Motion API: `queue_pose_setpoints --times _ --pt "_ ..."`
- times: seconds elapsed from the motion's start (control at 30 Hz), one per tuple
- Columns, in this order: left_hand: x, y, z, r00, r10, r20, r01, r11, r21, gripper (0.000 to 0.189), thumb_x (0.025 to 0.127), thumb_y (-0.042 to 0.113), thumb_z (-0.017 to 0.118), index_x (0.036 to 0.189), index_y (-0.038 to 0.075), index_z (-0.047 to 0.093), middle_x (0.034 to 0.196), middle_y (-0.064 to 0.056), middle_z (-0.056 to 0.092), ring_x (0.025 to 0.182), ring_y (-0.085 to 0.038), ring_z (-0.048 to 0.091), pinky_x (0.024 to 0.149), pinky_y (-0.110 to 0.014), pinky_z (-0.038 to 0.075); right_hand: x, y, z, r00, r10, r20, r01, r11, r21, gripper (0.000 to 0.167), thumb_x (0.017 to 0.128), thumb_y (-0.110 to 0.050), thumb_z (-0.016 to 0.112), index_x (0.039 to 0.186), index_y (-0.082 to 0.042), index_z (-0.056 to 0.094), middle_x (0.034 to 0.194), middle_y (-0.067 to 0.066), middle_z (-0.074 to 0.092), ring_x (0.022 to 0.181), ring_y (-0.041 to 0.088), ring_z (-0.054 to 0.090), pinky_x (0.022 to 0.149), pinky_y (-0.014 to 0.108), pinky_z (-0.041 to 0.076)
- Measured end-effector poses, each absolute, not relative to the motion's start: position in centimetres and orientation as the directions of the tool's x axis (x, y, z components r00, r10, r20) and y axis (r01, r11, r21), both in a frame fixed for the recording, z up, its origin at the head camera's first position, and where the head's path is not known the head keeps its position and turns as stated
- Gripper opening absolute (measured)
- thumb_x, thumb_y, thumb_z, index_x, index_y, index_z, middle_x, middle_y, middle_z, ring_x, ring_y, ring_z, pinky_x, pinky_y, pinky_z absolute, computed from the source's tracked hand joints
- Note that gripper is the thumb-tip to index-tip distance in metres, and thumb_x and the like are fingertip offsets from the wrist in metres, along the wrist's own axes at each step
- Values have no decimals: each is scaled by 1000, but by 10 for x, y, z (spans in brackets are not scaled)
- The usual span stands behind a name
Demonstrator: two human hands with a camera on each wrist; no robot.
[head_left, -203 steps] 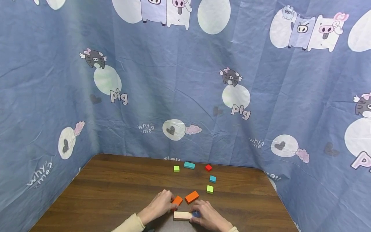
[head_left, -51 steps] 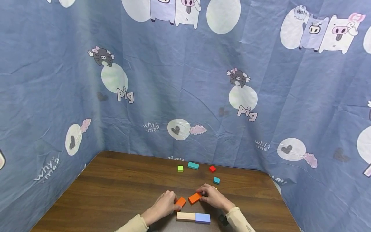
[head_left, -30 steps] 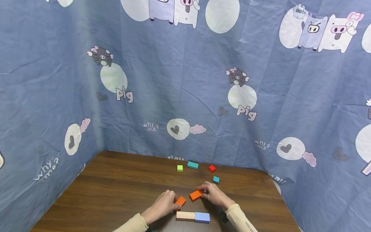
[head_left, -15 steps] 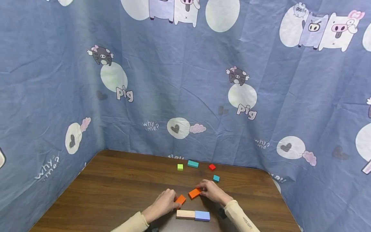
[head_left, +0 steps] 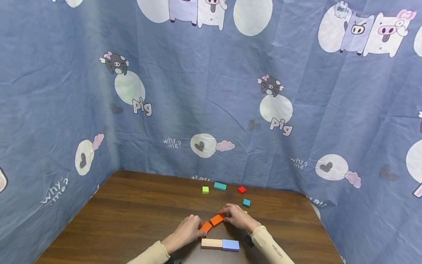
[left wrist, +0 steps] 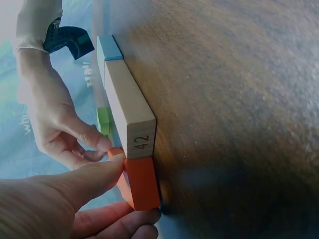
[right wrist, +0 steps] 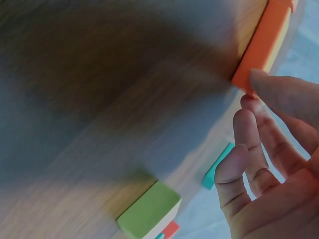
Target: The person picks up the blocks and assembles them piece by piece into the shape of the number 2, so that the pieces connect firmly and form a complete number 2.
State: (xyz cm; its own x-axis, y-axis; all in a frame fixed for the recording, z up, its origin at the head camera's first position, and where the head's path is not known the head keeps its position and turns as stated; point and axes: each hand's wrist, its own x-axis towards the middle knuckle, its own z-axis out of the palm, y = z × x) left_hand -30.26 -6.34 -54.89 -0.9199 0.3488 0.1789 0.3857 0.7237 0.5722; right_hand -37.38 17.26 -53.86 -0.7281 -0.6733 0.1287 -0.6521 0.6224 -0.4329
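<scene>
Two orange wooden blocks lie end to end at a slight angle in the head view, their near ends touching or almost so. My left hand pinches the left orange block between thumb and fingers, as the left wrist view confirms. The right orange block has its far end between the thumb and index finger of my right hand; the other fingers are loosely bent in the right wrist view. Closer to me, a plain wood block, marked 42 on its end, sits against a blue block.
Toward the back of the brown table are a lime cube, a teal block, a red cube and a blue cube. Another lime block is mostly hidden behind my right hand in the head view. A patterned blue curtain surrounds the table.
Earlier my right hand was at the blue block; it left that and took the right orange block. Over the last second it slid this block left, up to the left one. My left hand stayed put.
</scene>
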Motion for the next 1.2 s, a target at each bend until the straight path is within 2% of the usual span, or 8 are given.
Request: queue_pose_setpoints --times 0.3,0.73,1.2 --pt "-303 -62 -549 -922 348 169 379 724 576 21 75 23 81 70 8 68 56 10 48 46 -1 37 42 -20 30 -375 164 -537 -722 -681 127 -663 626 -411 30 83 0 69 111 -9 71 105 2 66 95 12 61 83 28 50" --pt "-301 -62 -549 -912 361 196 408 739 536 19 74 24 81 70 9 70 57 10 50 48 -2 37 44 -21 31 -375 158 -545 -715 -685 137 -673 623 -399 30 82 -9 75 112 -11 71 105 1 65 90 7 60 78 22 50" --pt "-302 -64 -549 -920 352 173 384 718 581 19 75 22 81 72 7 70 57 9 52 45 -1 40 43 -19 32 -374 153 -541 -736 -668 109 -650 653 -389 29 83 -12 75 112 -11 71 107 0 65 81 4 56 72 20 48"
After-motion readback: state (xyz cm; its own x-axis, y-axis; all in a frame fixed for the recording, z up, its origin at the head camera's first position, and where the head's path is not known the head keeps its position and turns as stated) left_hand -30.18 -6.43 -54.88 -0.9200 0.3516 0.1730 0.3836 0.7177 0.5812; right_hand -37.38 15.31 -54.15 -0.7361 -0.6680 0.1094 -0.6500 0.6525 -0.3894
